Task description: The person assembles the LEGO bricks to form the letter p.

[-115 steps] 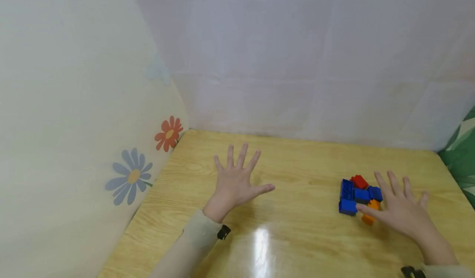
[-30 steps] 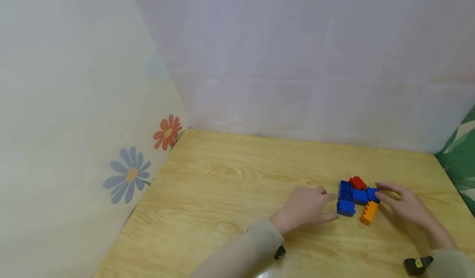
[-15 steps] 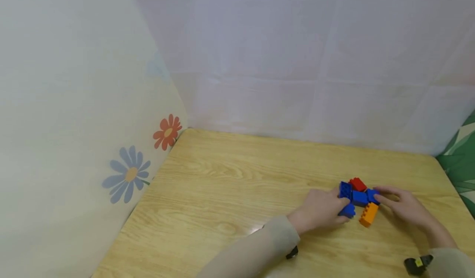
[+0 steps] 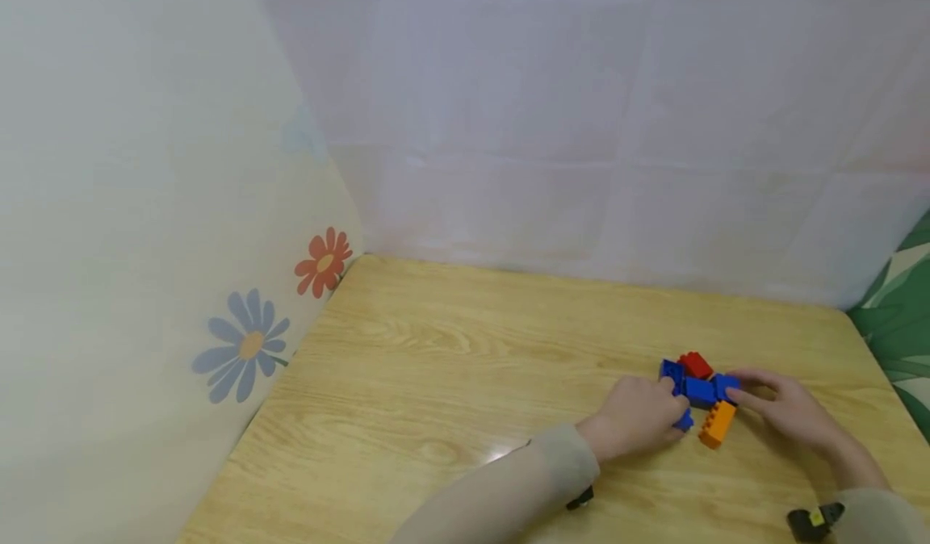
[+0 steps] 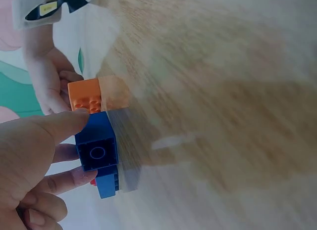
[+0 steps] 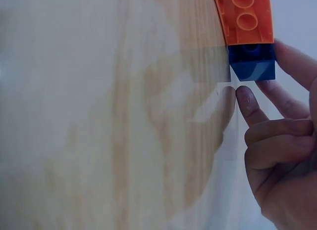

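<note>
Left end of the table (image 4: 436,350): bare wood, with painted flowers (image 4: 250,344) on the wall beyond its edge. The left hand (image 4: 634,416) holds the front-left blue block (image 5: 98,143), thumb on one side and fingers on the other; its span is narrow. The back-left blue block (image 4: 672,367) sits just behind, by the fingers. Next along, the red block (image 4: 695,365) lies at the rear of the cluster and the middle blue block (image 4: 700,392) at its centre; I see neither hand on them. The orange block (image 4: 717,425) lies in front on its side, close to the rightmost blue block (image 4: 725,386); contact between the two I cannot confirm. The right hand (image 4: 792,411) pinches that last block, thumb and forefinger narrow about it.

Progress, my judgement: early. Both grips look made; all six blocks sit in one low cluster toward the right of the table, with none stacked. Red, orange and middle blue appear not taken up. Whether any neighbours are joined, I cannot tell.
</note>
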The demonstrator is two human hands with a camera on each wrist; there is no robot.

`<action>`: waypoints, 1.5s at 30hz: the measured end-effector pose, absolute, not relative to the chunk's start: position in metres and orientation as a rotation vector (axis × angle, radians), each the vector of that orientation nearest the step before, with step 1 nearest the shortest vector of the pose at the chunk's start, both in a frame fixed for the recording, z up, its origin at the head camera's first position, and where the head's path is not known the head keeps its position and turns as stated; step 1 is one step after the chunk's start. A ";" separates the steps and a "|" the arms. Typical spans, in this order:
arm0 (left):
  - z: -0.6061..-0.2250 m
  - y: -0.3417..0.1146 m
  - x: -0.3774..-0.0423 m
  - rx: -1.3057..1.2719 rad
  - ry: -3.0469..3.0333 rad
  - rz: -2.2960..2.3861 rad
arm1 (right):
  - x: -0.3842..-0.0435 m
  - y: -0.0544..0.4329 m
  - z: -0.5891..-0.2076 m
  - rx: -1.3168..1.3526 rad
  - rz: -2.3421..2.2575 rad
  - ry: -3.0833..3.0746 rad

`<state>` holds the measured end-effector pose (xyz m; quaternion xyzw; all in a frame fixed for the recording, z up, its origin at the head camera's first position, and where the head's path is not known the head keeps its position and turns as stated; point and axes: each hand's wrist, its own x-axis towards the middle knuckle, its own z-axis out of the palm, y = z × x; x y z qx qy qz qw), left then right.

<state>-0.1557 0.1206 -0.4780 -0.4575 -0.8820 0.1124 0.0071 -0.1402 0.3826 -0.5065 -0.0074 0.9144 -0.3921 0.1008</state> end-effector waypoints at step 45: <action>-0.465 0.119 -0.153 -1.354 -2.822 0.102 | -0.132 0.391 -0.493 0.060 -1.244 2.759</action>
